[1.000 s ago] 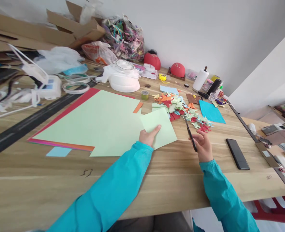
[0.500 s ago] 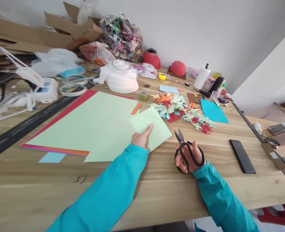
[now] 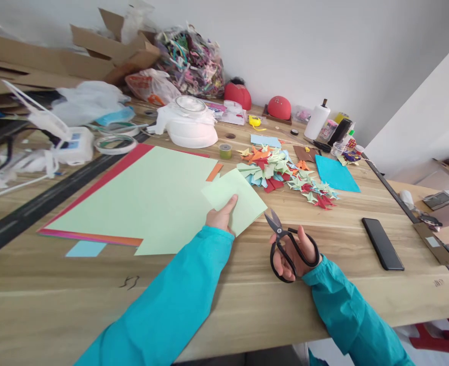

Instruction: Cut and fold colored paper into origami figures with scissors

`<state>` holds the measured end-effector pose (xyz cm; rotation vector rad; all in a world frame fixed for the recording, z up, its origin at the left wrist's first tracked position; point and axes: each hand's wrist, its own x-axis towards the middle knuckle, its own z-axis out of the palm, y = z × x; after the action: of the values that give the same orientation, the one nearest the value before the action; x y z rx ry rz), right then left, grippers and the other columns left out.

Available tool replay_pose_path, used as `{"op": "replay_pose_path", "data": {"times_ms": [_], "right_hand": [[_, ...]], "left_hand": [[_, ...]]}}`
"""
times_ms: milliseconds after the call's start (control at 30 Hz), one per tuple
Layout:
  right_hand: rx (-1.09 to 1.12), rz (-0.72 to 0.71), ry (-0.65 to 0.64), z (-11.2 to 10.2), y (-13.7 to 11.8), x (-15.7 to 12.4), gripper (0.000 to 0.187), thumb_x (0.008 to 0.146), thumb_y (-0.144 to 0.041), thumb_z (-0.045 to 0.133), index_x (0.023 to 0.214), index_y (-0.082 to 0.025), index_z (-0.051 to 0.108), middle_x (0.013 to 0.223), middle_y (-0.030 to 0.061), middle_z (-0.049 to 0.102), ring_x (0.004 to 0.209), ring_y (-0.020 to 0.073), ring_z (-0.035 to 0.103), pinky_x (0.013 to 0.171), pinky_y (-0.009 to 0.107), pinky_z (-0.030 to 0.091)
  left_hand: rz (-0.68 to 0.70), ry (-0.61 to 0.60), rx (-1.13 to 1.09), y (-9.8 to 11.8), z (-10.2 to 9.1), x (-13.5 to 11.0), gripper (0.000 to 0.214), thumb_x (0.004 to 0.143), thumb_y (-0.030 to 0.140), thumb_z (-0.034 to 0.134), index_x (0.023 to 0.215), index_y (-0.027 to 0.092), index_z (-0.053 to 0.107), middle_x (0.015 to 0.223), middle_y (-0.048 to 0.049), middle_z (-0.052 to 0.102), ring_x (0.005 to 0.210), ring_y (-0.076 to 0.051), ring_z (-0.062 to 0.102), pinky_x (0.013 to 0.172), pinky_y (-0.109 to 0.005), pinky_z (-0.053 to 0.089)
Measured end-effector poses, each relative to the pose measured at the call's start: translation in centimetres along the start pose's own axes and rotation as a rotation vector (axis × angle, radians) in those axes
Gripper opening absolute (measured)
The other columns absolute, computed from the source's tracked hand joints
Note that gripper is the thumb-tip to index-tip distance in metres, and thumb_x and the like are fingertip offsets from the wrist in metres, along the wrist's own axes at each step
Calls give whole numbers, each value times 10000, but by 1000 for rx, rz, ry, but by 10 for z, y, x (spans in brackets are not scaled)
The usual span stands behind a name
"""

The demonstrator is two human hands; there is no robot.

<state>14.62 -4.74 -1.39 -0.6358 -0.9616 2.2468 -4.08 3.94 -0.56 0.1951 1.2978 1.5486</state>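
Observation:
My left hand [image 3: 220, 215] pinches a pale green sheet of paper [image 3: 243, 201], thumb on top and fingers hidden beneath. Black-handled scissors [image 3: 280, 234] are in my right hand [image 3: 296, 254], the fingers through the loops and the blades slightly parted. Their tips point up and left, close to the sheet's right corner but apart from it. Left of my hands lies a stack of large coloured sheets [image 3: 148, 198], pale green on top, with red, orange and pink edges showing. Beyond the held sheet is a pile of folded paper pieces [image 3: 268, 165] in green, orange, red and blue.
A black phone [image 3: 383, 244] lies at the right, and a turquoise sheet [image 3: 338, 173] beyond it. A small yellow-green spool [image 3: 225, 150] stands behind the stack. Further back are a white bundle [image 3: 192, 127], a yellow tape measure [image 3: 255, 121] and cardboard boxes [image 3: 106, 48].
The scissors in my right hand have moved slightly left and down, turning their tips toward the held sheet. My left hand and its sheet have shifted slightly left.

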Motion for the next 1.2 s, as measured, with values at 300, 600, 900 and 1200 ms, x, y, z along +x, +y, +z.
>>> {"op": "replay_pose_path", "data": {"times_ms": [300,600,900,1200], "right_hand": [[24,-49,31,-3,2,0,739,763,-770,394,1148,-144,474,582,28,631,371,117,497,308,194,359],[-50,-99,154,-6,11,1,508,828,-606,493,1052,-150,520,567,-4,601,370,101,478,325,201,363],[-52,-92,133,1,11,4,561,842,-660,404,1060,-154,509,574,-11,604,321,72,391,302,186,278],[54,-62,71,8,14,6,680,838,-731,286,1118,-146,489,627,23,617,386,105,455,356,212,306]], "left_hand": [[-14,-112,37,3,1,-9,299,567,161,799,836,105,681,896,-113,713,838,-230,684,768,-354,580],[-181,-425,-9,4,-1,-20,428,511,48,710,936,90,678,730,-73,727,728,-276,702,732,-415,588],[-197,-331,-28,0,0,-20,333,604,90,749,929,111,683,856,-112,736,826,-265,702,779,-399,585],[164,-109,29,-8,3,-22,295,621,193,785,885,100,693,1007,-139,710,957,-241,666,851,-354,558]]}}
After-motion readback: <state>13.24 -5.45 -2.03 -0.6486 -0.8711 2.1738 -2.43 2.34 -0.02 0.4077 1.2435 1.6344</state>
